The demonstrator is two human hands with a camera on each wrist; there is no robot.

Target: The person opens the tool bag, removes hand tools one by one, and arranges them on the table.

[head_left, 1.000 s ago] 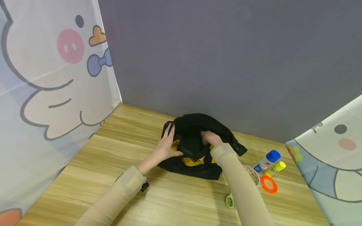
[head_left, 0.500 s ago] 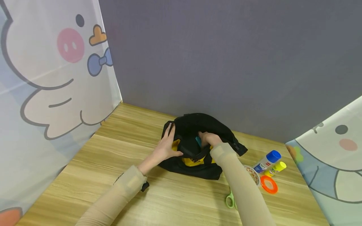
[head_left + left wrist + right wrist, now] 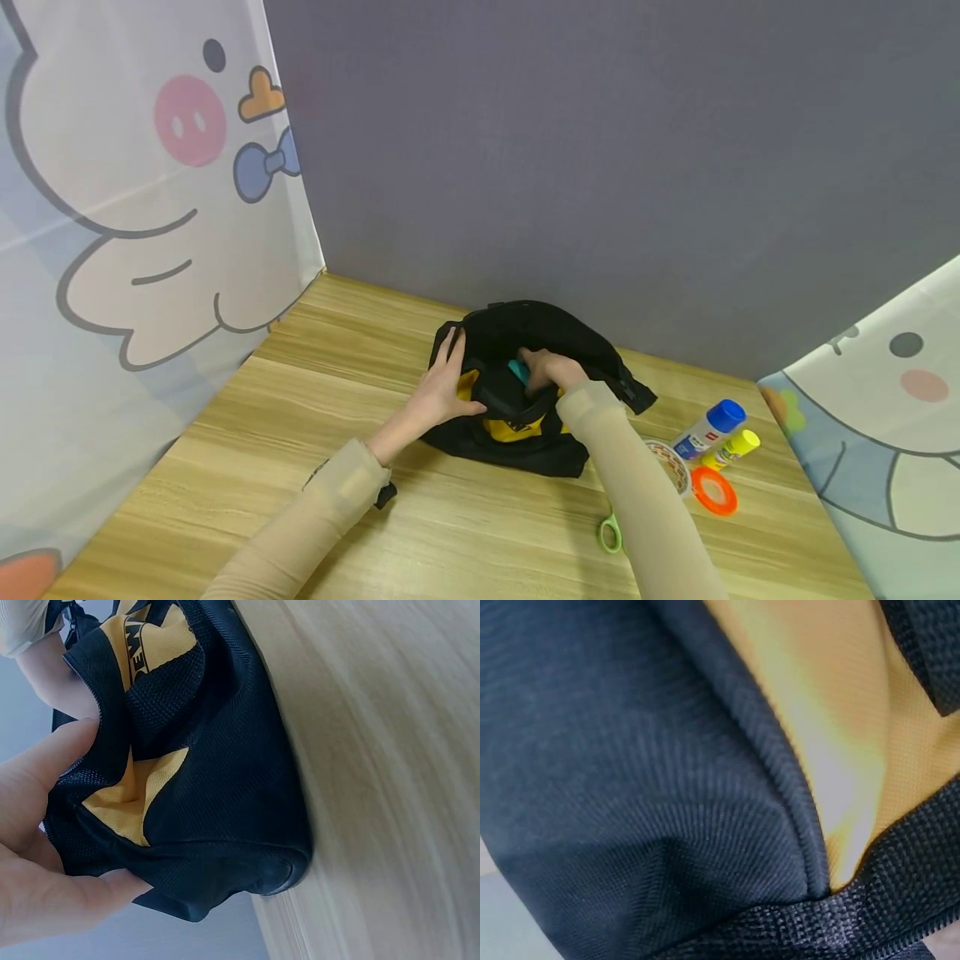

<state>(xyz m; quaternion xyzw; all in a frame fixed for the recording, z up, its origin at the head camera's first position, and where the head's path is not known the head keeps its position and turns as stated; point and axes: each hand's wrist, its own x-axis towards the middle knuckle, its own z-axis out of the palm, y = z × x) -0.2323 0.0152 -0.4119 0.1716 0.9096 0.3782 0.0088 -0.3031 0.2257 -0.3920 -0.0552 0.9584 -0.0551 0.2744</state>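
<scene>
A black and yellow fabric tool bag (image 3: 510, 454) lies on the table with its mouth spread wide. My left hand (image 3: 437, 393) rests at the left end of the mouth, thumb and fingers stretched apart along the rim; the left wrist view shows the thumb tip (image 3: 79, 742) right at the rim edge. Inside the mouth my right hand (image 3: 553, 369) grips a small teal object (image 3: 519, 370), mostly hidden by the hand and the bag. The right wrist view shows just the bag's yellow panel (image 3: 840, 750) and dark fabric close up.
To the right stand a glue stick with a blue cap (image 3: 708, 429) and a yellow glue stick (image 3: 731, 450). Near them are an orange tape roll (image 3: 699, 483) and a patterned tape roll (image 3: 666, 454). Green-handled scissors (image 3: 610, 533) lie partly under the right sleeve. A grey wall stands behind.
The teal object has come into view at my right fingers and moved slightly left within the bag's mouth. My left hand stays at the rim.
</scene>
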